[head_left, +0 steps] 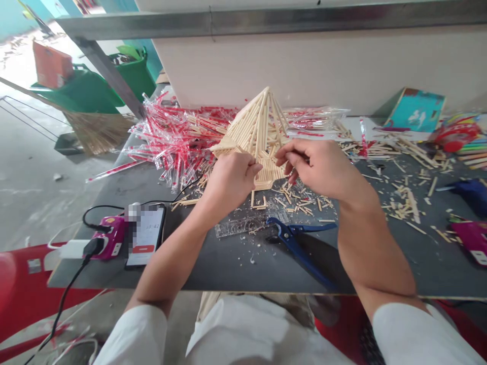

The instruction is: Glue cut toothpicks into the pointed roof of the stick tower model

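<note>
A peaked model house point(262, 119) built of thin pale wooden sticks stands on the dark table, in front of both hands. My left hand point(230, 177) is closed in a pinch at the model's front left; whatever lies between its fingertips is too small to make out. At the front right, my right hand point(315, 165) has bent fingers held apart, with nothing visible in them. Short cut stick pieces point(300, 203) lie below the hands. Nearer me are a clear ruler point(236, 227) and blue-handled cutters point(294, 243), touched by neither hand.
Clear and red plastic wrappers point(178, 137) heap behind and left of the model. A phone point(146, 238) and a magenta power adapter point(112, 235) with cables sit at left. Loose sticks point(411, 147) and a turquoise box point(416, 109) are at right. A metal rail point(266, 23) crosses behind.
</note>
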### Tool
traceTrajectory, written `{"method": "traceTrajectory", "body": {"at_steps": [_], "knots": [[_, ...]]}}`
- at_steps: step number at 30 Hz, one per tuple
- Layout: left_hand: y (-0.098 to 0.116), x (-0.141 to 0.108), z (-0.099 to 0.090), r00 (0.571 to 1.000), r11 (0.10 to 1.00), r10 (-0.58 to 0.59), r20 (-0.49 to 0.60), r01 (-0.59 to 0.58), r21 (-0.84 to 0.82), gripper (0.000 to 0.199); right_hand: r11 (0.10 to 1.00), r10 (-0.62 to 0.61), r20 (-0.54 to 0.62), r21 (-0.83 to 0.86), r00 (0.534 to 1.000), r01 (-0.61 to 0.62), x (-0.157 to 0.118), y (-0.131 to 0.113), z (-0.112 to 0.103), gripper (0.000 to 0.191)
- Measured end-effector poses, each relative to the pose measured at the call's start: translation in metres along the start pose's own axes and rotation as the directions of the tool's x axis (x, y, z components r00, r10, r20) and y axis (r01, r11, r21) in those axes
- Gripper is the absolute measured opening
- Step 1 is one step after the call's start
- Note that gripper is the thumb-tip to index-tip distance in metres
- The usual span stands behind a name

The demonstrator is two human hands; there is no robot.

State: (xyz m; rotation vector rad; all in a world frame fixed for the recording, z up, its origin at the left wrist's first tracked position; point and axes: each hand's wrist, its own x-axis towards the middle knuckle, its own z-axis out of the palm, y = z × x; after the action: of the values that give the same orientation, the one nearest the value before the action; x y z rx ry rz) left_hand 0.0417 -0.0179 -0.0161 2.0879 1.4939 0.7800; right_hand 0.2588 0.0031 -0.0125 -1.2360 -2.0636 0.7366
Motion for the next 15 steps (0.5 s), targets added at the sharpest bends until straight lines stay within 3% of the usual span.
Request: {"method": "traceTrajectory", "body": {"at_steps": [6,15], "knots": [[-0.003,0.000,0.008,0.999,0.969,0.019,0.029,-0.026,0.247,0.029,0.996,-0.064,-0.270,0.050,0.961,0.080,0.003,0.001,0.010,0.026],[-0.003,0.002,0.011,0.999,0.958,0.045,0.031,-0.051,0.282,0.032,0.978,-0.116,-0.492,0.096,0.863,0.186,0.021,0.006,0.008,0.026]]}}
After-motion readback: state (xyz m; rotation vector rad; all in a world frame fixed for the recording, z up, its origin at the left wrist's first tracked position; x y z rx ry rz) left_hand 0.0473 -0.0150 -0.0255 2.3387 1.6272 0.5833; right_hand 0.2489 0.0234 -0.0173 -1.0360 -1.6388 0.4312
